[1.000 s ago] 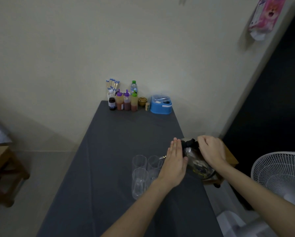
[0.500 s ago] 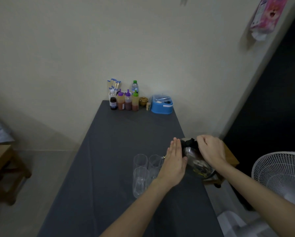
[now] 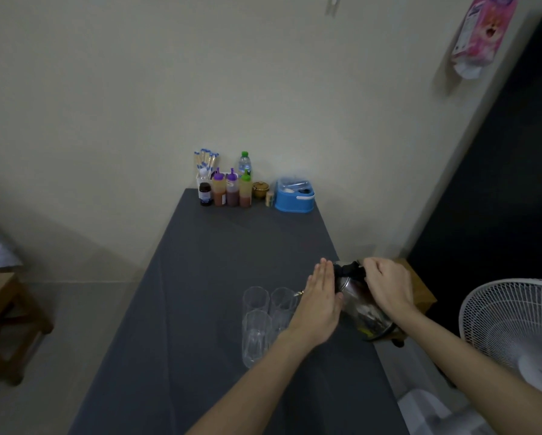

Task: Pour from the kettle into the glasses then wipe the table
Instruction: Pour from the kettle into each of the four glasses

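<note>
A: How many are counted?
B: Four glasses (image 3: 256,337); one kettle (image 3: 359,304), tilted above them, gripped by the right hand (image 3: 389,285), steadied by the flat-open left hand (image 3: 320,304).
A: Around?
B: Sauce bottles (image 3: 232,188) are seen far off; a fan (image 3: 514,328) stands right.

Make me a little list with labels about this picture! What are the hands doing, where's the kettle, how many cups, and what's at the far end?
left hand: flat, fingers straight, pressed against the kettle's side
right hand: closed on the kettle's black handle
kettle: shiny metal, tilted, spout toward the glasses
glasses: four clear ones, grouped in a square; water level too hard to tell
table: dark grey cloth
far end: sauce bottles, a blue container
beside the table: white fan
</note>
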The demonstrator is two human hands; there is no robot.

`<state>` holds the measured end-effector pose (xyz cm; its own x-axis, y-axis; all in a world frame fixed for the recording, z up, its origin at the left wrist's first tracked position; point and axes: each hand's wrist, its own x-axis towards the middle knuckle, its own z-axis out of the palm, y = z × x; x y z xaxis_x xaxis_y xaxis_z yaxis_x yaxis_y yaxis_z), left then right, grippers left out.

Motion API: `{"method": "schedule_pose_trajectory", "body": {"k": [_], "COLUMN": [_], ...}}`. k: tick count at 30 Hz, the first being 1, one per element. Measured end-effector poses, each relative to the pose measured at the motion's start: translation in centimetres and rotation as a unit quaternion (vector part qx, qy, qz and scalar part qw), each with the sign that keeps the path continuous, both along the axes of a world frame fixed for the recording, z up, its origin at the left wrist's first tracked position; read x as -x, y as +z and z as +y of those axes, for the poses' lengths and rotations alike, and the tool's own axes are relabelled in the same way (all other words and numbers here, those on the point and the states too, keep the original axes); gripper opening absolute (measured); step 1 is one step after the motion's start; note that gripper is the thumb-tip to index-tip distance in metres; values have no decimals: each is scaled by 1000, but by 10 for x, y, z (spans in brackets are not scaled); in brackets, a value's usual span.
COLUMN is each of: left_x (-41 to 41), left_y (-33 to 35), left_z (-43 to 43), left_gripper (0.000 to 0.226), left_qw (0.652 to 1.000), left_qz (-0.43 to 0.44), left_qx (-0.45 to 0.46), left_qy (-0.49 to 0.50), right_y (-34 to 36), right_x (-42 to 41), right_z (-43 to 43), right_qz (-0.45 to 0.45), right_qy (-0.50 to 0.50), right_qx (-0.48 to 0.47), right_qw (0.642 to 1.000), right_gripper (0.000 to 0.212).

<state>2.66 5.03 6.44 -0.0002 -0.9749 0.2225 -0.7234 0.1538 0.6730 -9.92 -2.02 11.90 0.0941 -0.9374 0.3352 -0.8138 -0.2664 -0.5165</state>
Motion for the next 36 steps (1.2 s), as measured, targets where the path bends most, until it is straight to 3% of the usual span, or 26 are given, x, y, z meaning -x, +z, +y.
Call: {"method": "schedule_pose_trajectory", "body": {"k": [10, 19, 27, 36], "left_x": [-2, -18, -45, -53], "left_y": [13, 26, 20, 7], "left_z": [-4, -5, 5, 13], "left_gripper": [57, 55, 57, 58], "left_qw": [999, 996, 998, 998], "left_qz": [-39, -75, -40, 23], "left_qx": [-3, 51, 44, 19], "left_qy": [-36, -20, 26, 59], "right_y": [-9, -2, 6, 19], "right_x": [4, -13, -46, -67], "right_z": [11, 12, 8, 12], "right_qz": [-111, -185, -146, -42], "right_qy": [-47, -59, 5, 58], "right_qx": [-13, -10, -10, 1], "right_qw": [993, 981, 989, 997], "right_gripper": [43, 42, 41, 47]}}
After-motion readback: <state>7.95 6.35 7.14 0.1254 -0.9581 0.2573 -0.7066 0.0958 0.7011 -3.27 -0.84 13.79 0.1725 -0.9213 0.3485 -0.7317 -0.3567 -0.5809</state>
